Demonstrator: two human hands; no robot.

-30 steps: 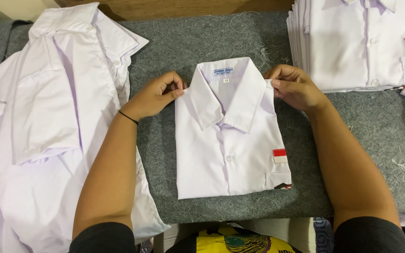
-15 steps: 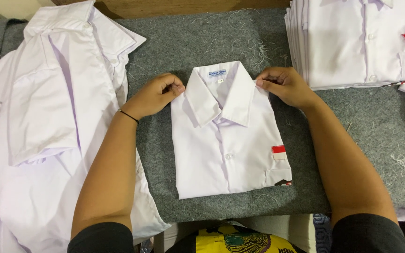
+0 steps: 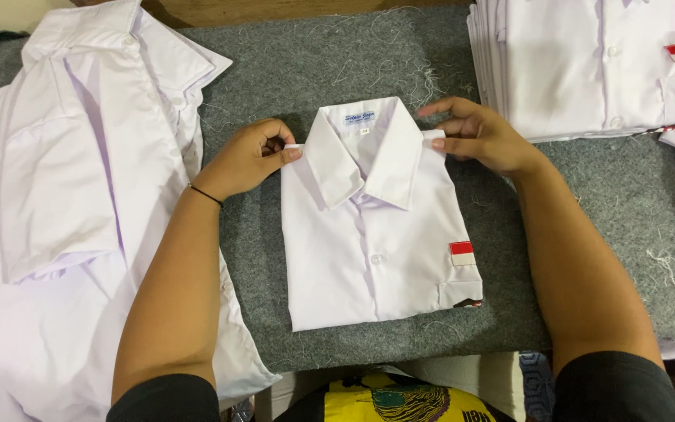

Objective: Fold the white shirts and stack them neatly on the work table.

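Shirt [image 3: 376,234] is folded into a neat rectangle and sitting in the middle of the grey felt mat [image 3: 275,70], right between our two hands. We've got our left hand [image 3: 248,156] pinching the shoulder edge just beside the collar [image 3: 365,148], thumb and fingers pressed together on the fabric. Right hand [image 3: 482,137] does the same on the other shoulder, fingertips closed on the cloth.

Compared with a second ago, both hands have crept in tighter against the collar and the shoulders look squarer, so we'd say the fold is basically finished and we're just tidying the top edge.

Off past the right grip there's a stack of folded shirts [image 3: 587,70]. Out past the left grip lies a pile of unfolded white shirts [image 3: 64,219], spread loose.
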